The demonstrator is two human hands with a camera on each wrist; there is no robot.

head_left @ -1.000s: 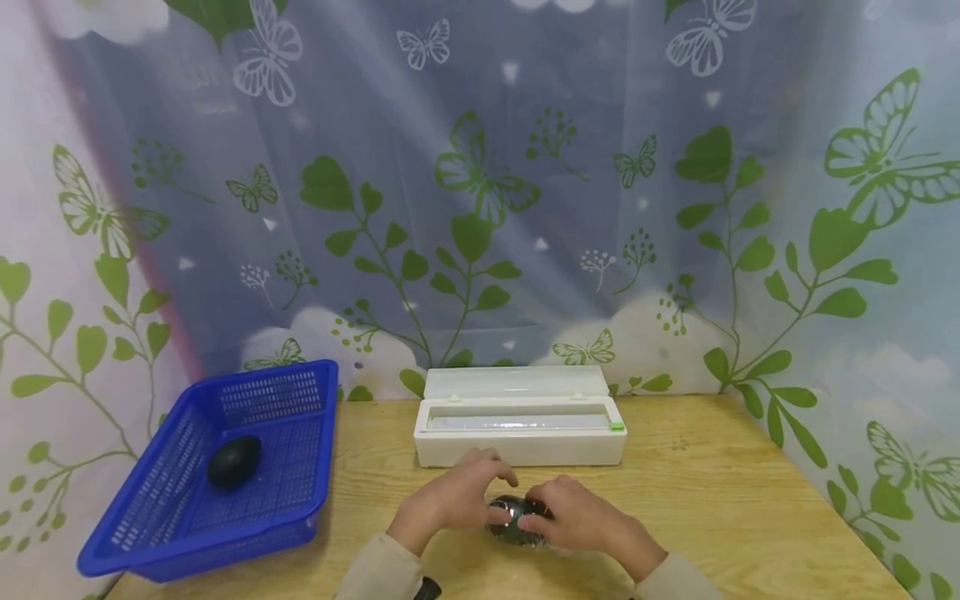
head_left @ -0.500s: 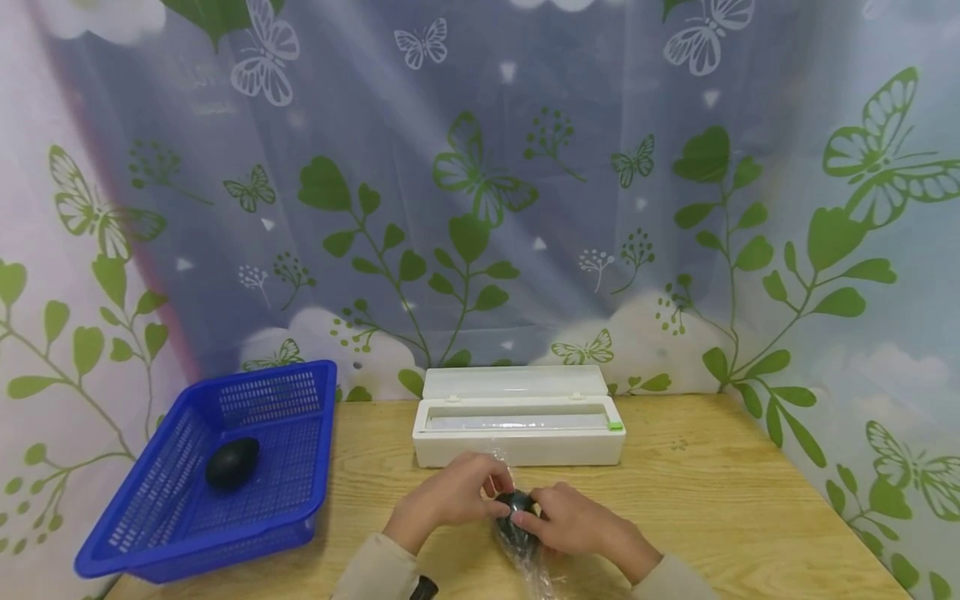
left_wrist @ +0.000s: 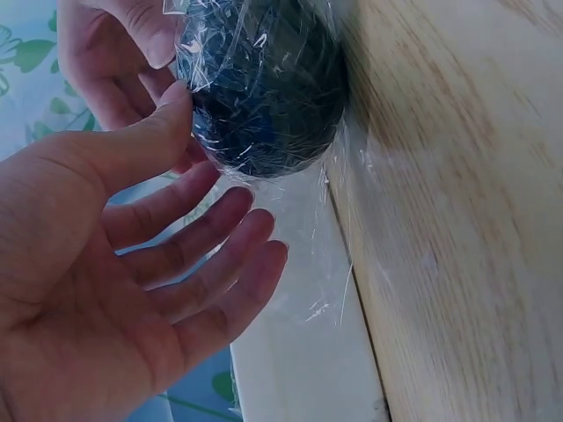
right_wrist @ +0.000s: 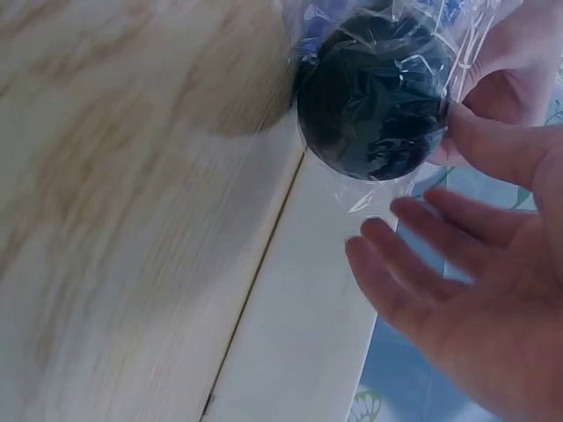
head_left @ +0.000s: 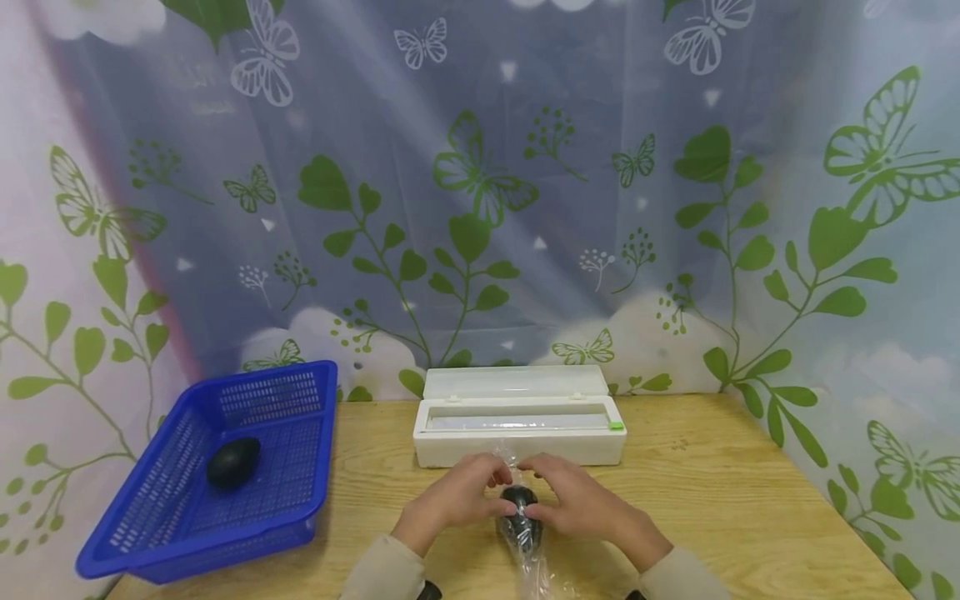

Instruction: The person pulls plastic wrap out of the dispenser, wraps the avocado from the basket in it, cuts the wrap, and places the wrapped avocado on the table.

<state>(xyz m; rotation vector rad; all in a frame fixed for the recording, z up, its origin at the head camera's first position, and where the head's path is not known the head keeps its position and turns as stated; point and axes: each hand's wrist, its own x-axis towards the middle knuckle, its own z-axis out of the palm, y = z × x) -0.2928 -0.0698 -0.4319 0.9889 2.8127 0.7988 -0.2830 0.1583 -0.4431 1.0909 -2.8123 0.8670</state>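
Observation:
A dark egg-shaped avocado [head_left: 518,495], wrapped in clear plastic film, lies on the table between both hands. My left hand [head_left: 459,497] touches its left side with the thumb; the other fingers are loosely bent and spread beyond it. On the opposite side, the right hand [head_left: 585,502] has its thumb against the film, while its remaining fingers reach around the far end without gripping. Both wrist views show the film [left_wrist: 264,53] crinkled tightly over the avocado [right_wrist: 374,105]. Loose film ends [head_left: 534,575] trail toward the table's front and toward the box.
Behind the hands stands a white cling film dispenser [head_left: 450,451] with its lid [head_left: 517,382] raised and a green slider [head_left: 616,426] at the right. A blue plastic basket [head_left: 321,467] on the left holds another dark avocado [head_left: 233,462]. A printed curtain [head_left: 390,250] hangs behind the wooden table [head_left: 720,492].
The wrapped avocado has turned so its film ends point front and back. The right hand's fingers have let go of its side and spread forward; the left hand stays nearly in place.

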